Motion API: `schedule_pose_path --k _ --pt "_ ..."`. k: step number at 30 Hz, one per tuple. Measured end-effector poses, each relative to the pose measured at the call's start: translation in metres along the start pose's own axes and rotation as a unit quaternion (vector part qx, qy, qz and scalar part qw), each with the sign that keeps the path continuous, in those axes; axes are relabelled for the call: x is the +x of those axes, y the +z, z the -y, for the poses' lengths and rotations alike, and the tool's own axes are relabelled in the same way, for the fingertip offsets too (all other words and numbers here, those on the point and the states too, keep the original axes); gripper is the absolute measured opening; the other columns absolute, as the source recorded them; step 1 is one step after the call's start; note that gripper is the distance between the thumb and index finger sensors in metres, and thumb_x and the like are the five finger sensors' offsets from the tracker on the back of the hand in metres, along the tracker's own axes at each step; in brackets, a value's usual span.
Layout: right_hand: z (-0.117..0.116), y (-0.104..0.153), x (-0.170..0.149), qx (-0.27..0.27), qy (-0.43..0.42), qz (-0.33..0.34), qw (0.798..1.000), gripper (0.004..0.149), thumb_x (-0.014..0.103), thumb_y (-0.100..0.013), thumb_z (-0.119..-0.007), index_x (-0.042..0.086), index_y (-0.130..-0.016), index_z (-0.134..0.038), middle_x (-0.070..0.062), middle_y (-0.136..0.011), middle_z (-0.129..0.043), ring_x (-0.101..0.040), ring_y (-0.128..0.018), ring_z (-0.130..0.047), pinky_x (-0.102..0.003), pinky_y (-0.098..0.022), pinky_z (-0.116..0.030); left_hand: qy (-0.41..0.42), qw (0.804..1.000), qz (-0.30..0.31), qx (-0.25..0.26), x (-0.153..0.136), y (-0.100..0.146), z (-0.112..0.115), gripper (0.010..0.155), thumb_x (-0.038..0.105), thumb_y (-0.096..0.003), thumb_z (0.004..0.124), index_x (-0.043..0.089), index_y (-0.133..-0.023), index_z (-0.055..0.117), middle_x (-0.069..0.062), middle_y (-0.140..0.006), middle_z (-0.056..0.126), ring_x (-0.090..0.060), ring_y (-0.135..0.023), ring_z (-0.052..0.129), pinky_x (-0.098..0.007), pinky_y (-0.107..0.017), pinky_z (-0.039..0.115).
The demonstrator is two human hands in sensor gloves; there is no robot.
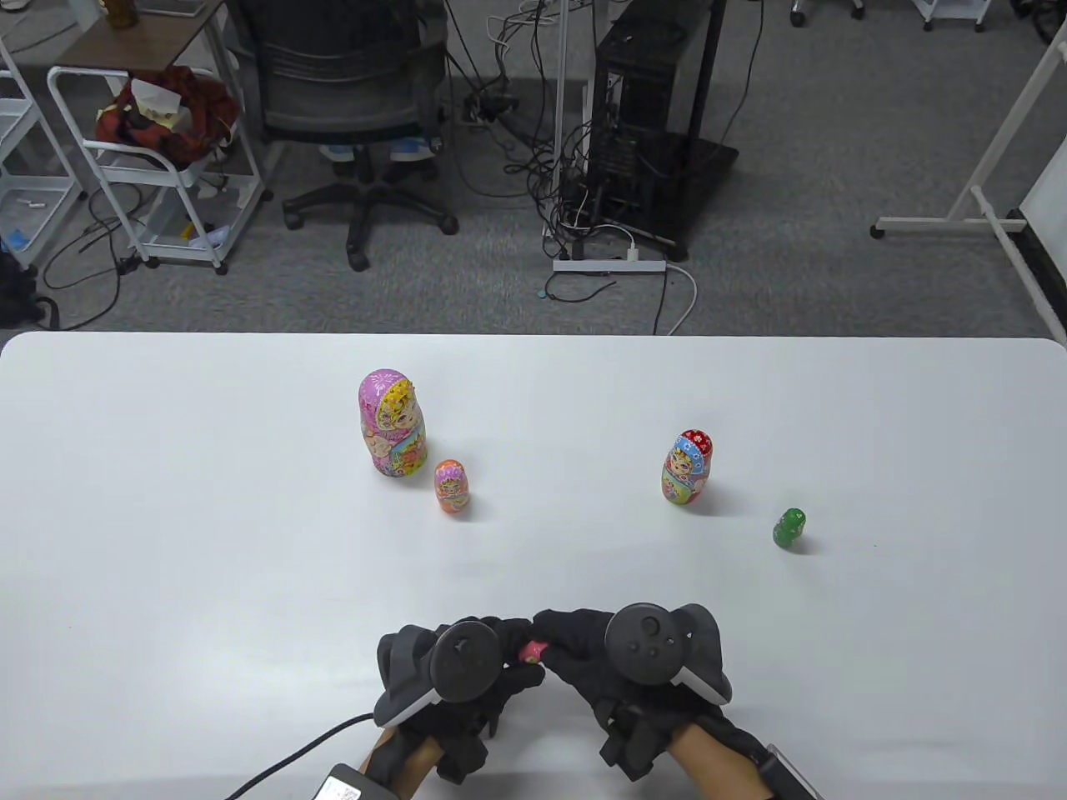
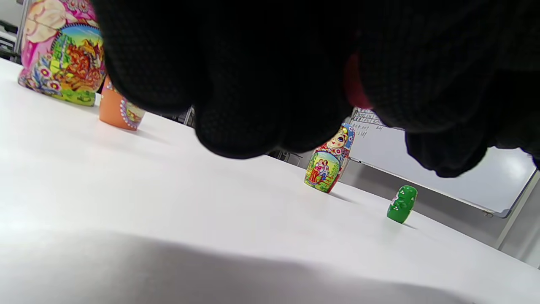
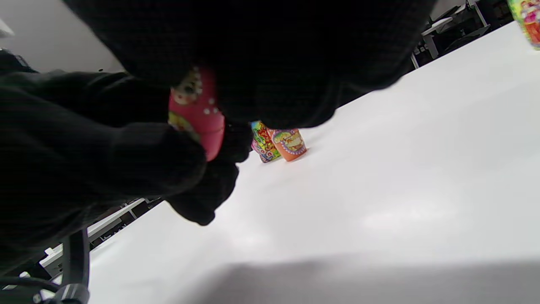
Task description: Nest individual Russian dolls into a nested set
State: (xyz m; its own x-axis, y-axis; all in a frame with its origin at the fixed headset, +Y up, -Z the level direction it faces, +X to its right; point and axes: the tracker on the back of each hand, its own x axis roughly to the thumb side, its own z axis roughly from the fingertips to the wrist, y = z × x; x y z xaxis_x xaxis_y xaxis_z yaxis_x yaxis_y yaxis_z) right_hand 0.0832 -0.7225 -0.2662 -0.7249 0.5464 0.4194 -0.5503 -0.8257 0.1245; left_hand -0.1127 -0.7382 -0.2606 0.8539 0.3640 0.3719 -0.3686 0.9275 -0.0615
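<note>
Both gloved hands meet near the table's front edge and grip a small pink doll [image 1: 532, 651] between them; it shows pink with white dots in the right wrist view [image 3: 198, 114]. My left hand [image 1: 467, 667] holds its left side, my right hand [image 1: 600, 658] its right side. A large pink doll [image 1: 392, 423] and a small orange doll [image 1: 452, 487] stand side by side at centre left. A red-and-blue doll [image 1: 688, 468] stands at the right, with a tiny green doll [image 1: 788, 528] beyond it.
The white table [image 1: 167, 542] spans the view. A black cable [image 1: 292, 754] runs from my left wrist off the front edge. A chair, carts and a computer tower stand on the floor behind the table.
</note>
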Motion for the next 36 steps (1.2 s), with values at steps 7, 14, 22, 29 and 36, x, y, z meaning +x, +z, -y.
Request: schedule_pose_path --k 7,14,22,29,36 --pt "-0.004 0.003 0.007 -0.014 0.032 0.017 0.999 0.043 0.041 -0.044 -0.083 0.027 -0.085 -0.078 -0.003 -0.078 -0.093 -0.019 -0.059 -0.098 -0.040 -0.050 -0.084 0.010 1.000 0.000 -0.013 -0.002 0.000 0.001 0.058 0.052 -0.0332 0.088 0.021 -0.082 0.086 0.002 -0.065 0.103 -0.011 -0.052 0.104 -0.040 -0.051 0.088" --pt "-0.010 -0.002 0.007 -0.050 0.048 -0.019 0.997 0.044 0.042 -0.045 -0.082 0.034 -0.088 -0.072 0.001 -0.088 -0.084 -0.019 -0.071 -0.092 -0.044 -0.058 -0.078 0.026 0.999 -0.030 -0.029 -0.012 -0.004 0.005 0.066 0.056 -0.0377 0.082 0.025 -0.095 0.072 0.002 -0.087 0.091 -0.016 -0.073 0.097 -0.046 -0.062 0.080" --pt "-0.004 -0.004 -0.015 -0.067 0.251 -0.091 0.961 0.049 0.042 -0.045 -0.083 0.028 -0.089 -0.070 -0.004 -0.088 -0.083 -0.022 -0.067 -0.091 -0.047 -0.058 -0.076 -0.192 0.977 -0.061 -0.064 -0.023 -0.009 0.016 0.094 0.069 -0.0389 0.068 0.026 -0.111 0.024 -0.013 -0.118 0.030 -0.037 -0.108 0.041 -0.070 -0.074 0.034" --pt "-0.015 -0.008 -0.035 -0.008 0.278 -0.136 0.951 0.047 0.041 -0.045 -0.085 0.029 -0.088 -0.074 -0.005 -0.087 -0.084 -0.023 -0.066 -0.091 -0.048 -0.057 -0.076 -0.198 0.974 -0.089 -0.061 -0.029 -0.008 0.013 0.097 0.074 -0.0378 0.067 0.028 -0.111 0.022 -0.014 -0.118 0.023 -0.039 -0.109 0.033 -0.073 -0.072 0.025" --pt "-0.022 -0.009 -0.042 0.027 0.278 -0.149 0.949 0.046 0.041 -0.045 -0.084 0.036 -0.089 -0.073 -0.004 -0.088 -0.083 -0.024 -0.068 -0.090 -0.050 -0.058 -0.074 -0.185 0.977 -0.086 -0.061 -0.029 -0.008 0.014 0.096 0.073 -0.0380 0.066 0.028 -0.111 0.023 -0.014 -0.118 0.025 -0.038 -0.109 0.035 -0.073 -0.072 0.026"
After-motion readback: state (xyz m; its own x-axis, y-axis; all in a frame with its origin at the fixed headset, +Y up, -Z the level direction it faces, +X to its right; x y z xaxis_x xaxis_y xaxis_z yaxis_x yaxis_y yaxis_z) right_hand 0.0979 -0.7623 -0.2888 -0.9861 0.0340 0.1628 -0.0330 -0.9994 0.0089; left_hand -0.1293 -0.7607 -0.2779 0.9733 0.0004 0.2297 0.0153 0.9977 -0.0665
